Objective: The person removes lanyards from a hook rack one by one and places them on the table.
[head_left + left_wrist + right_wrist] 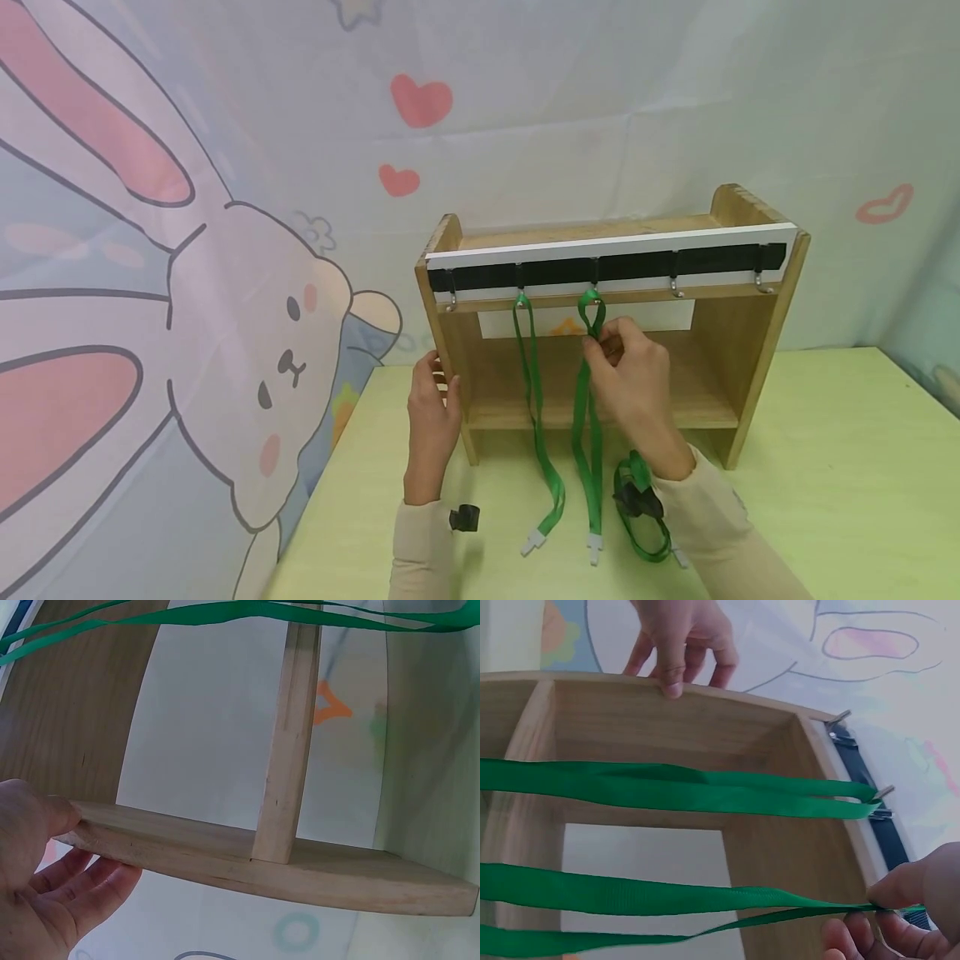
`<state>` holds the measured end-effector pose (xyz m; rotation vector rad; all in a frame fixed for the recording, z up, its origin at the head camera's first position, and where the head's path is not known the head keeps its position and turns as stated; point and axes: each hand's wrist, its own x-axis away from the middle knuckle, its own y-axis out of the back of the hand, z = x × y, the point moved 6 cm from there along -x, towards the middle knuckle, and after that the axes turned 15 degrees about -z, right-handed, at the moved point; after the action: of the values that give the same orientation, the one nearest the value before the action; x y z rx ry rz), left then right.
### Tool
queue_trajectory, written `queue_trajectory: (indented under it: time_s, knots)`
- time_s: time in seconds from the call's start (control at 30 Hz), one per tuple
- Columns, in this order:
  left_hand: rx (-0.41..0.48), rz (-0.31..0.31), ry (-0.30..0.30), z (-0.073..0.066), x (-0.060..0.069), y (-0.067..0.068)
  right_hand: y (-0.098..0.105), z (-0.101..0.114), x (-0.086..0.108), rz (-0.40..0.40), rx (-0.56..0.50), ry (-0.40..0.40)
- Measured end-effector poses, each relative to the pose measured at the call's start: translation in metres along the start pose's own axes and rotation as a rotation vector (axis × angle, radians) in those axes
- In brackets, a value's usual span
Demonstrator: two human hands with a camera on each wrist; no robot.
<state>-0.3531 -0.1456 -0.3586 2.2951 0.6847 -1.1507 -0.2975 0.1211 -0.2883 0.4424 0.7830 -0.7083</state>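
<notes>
A wooden rack carries a row of metal hooks on a black strip. One green lanyard hangs from the second hook from the left. Another green lanyard loops over the middle hook, and my right hand pinches it just below the loop. In the right wrist view, the right hand's thumb and finger meet on the strap. My left hand holds the rack's left side panel; in the left wrist view the left hand has its thumb on one face and fingers on the other.
A bundled green lanyard with a black part lies on the table below my right forearm. White clips of the hanging lanyards reach down in front of the rack. Behind stands a cloth backdrop printed with a rabbit and hearts.
</notes>
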Motion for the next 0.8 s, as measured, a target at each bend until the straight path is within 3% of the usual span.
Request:
queue_trajectory:
  time_s: [0.43, 0.8]
  knots:
    - [0.029, -0.002, 0.0, 0.001, -0.001, -0.002, 0.02, 0.0, 0.008, 0.061, -0.034, 0.008]
    - [0.03, 0.003, -0.009, 0.0, 0.0, -0.001, 0.028, -0.016, 0.035, 0.174, -0.075, -0.033]
